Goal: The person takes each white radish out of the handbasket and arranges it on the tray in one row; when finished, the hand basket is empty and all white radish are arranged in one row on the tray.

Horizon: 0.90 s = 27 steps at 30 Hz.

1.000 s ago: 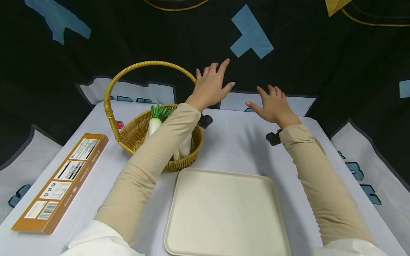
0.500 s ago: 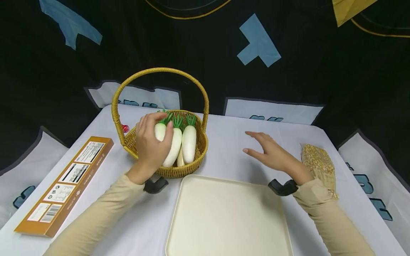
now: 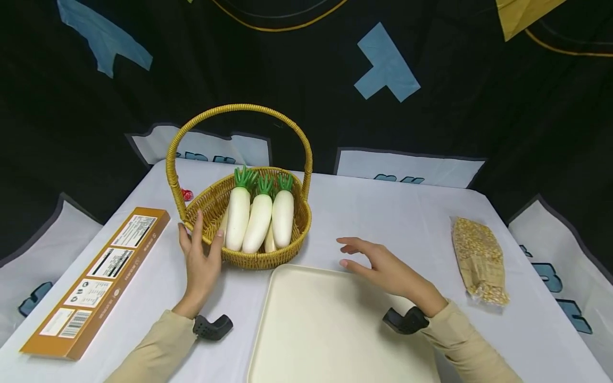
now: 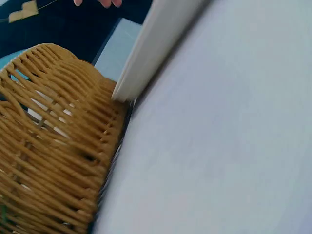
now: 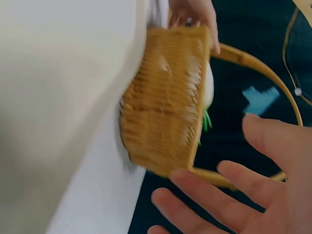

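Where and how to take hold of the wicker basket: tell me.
Probably by the top of its handle, coming from above: the arch stands upright, high over the basket and its white radishes, leaving a gap underneath.

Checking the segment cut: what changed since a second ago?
Left hand drew back and left, over the white radishes, to the near-left rim of the basket; right hand drew back toward the far edge of the tray. Whether a radish was gripped and released is unclear. Basket, tray and box stayed put.
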Tool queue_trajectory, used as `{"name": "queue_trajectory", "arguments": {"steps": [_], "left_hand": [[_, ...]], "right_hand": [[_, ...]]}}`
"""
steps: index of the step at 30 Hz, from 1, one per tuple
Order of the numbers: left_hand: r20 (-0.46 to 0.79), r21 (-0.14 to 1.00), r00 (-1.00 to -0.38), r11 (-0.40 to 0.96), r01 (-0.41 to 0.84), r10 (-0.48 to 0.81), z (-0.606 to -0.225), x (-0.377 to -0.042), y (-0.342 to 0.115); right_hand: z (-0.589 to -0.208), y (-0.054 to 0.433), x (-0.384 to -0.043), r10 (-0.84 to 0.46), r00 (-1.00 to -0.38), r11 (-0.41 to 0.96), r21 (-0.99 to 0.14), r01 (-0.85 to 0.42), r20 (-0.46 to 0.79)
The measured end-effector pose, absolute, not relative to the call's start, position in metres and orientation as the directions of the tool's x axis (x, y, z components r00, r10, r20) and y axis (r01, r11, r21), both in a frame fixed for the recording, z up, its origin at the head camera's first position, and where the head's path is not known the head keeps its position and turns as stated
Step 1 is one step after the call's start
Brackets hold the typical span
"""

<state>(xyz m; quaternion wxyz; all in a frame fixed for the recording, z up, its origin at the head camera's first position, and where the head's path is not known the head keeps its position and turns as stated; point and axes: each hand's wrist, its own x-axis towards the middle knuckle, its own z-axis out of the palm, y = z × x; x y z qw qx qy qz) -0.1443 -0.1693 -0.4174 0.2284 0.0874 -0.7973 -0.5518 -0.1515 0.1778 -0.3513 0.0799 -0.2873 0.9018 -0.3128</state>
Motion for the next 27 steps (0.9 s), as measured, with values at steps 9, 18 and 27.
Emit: {"name": "queue_trajectory", "arguments": {"steps": [9, 18, 27], "left_hand": [[0.267, 0.928, -0.894, 0.348, 0.137, -0.361, -0.425, -0.145, -0.168], [0.309, 0.922, -0.865, 0.348, 0.170, -0.395, -0.429, -0.149, -0.169], [0.295, 0.927, -0.867, 0.339, 0.159, -0.402, -0.428, -0.146, -0.169]], "right_hand": [[-0.373, 0.132, -0.162, -0.576, -0.705, 0.410, -0.601, -0.686, 0.413], [-0.377, 0.071, -0.191, -0.398, -0.755, 0.339, -0.681, -0.649, 0.521], [-0.369, 0.034, -0.208, -0.287, -0.889, 0.466, -0.759, -0.454, 0.356]]}}
